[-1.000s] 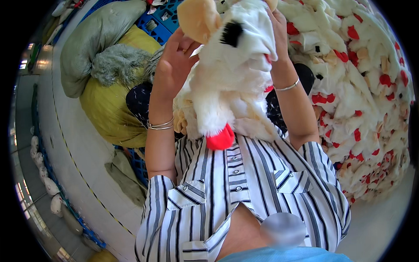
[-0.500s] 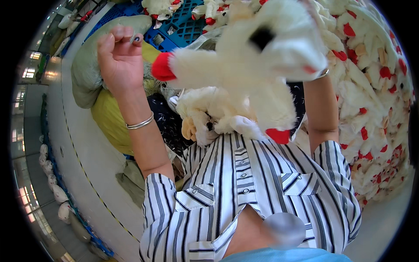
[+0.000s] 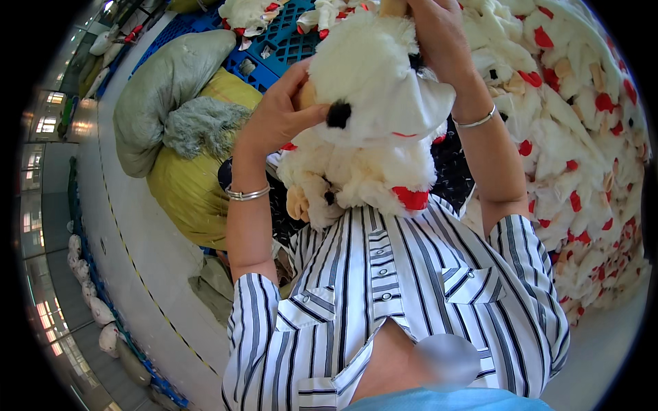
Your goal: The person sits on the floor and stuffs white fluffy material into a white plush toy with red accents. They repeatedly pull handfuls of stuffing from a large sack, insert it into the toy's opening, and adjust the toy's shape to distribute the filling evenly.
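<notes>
A fluffy white plush toy (image 3: 373,89) with black eye patches, a small red mouth and red paws is held up before my chest. My left hand (image 3: 284,113) is closed on the side of its head, thumb beside one black patch, near a tan ear. My right hand (image 3: 444,41) grips the other side of the head, up by the second patch; its fingertips are partly hidden. Beneath, against my striped shirt, lies another cream plush toy (image 3: 312,192) with tan ears, partly covered by the held one.
A large heap of white plush pieces with red parts (image 3: 576,151) fills the right side. Grey-green (image 3: 154,96) and yellow (image 3: 185,185) sacks bulge at the left. Blue plastic pallets (image 3: 291,34) lie beyond, with more plush pieces on them. Pale floor runs along the left.
My left hand has come in from the raised position at the left and taken hold of the plush toy's head. The toy has tilted and turned, its snout now pointing lower right.
</notes>
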Motion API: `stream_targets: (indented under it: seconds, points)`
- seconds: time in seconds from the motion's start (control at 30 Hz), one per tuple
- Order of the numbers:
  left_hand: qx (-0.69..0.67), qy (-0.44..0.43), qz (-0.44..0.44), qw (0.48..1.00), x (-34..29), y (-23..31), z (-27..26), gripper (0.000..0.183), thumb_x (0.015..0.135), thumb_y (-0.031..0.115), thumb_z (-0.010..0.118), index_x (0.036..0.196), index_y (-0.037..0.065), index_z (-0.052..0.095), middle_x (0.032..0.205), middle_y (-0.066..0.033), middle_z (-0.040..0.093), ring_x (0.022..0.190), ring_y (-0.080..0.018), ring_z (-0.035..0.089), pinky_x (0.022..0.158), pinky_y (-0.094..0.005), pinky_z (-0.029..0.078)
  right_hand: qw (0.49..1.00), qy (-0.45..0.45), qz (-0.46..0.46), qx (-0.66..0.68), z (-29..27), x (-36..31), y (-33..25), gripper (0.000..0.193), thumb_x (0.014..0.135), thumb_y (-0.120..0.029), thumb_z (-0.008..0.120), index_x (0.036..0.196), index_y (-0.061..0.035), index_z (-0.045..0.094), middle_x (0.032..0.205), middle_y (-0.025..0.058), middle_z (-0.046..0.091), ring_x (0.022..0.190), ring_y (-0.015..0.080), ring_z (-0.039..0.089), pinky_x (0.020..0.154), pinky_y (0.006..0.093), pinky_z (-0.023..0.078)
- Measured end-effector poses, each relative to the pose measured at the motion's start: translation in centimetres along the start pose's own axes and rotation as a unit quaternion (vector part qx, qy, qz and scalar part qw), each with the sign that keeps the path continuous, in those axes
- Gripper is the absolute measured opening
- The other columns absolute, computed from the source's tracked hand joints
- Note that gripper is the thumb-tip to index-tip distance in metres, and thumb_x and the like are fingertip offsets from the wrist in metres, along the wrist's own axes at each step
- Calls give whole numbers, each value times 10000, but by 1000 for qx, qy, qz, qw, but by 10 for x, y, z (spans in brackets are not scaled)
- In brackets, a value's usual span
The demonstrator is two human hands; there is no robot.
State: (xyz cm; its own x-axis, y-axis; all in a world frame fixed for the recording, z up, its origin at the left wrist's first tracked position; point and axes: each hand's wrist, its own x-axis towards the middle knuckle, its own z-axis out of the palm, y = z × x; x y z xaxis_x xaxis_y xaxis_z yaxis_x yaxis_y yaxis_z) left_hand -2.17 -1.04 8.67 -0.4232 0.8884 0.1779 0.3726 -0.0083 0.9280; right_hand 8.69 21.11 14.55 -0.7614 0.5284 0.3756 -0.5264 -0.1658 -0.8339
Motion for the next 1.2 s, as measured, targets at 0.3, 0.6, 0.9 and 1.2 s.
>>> stream_targets:
  seconds: [0.3, 0.6, 0.9, 1.2]
  points:
    - [-82, 149, -3, 985, -46, -37, -38, 173, 928, 202, 660, 879, 37, 645, 757, 77, 573, 633, -3, 478, 545, -177, 399, 992, 15, -108, -56, -47, -2, 20, 219, 994, -160, 540, 1124, -1, 618, 962, 8, 660, 830, 81, 629, 728, 227, 518]
    - [128, 158, 63, 977, -16, 4, 26, 366, 884, 262, 700, 1125, -5, 639, 988, -34, 666, 908, -88, 603, 814, -255, 483, 981, -114, 11, -153, -18, -9, 47, 217, 976, -170, 571, 1106, -18, 655, 955, -26, 621, 884, 53, 547, 777, 217, 456]
    - [-14, 215, -85, 973, 10, -65, 42, 389, 906, 368, 648, 1046, 10, 705, 897, -94, 729, 821, -162, 667, 765, -311, 506, 948, -45, -58, -309, -35, -53, 51, 213, 973, -194, 591, 1033, 6, 636, 843, 14, 650, 725, 71, 591, 653, 223, 485]
    - [-66, 222, -62, 971, 18, -72, 53, 382, 939, 299, 625, 1104, -43, 664, 1042, -91, 697, 911, -158, 646, 810, -292, 504, 919, -19, -114, -378, -14, -114, 62, 290, 819, -158, 736, 1073, -49, 647, 592, 16, 409, 520, 131, 401, 501, 299, 368]
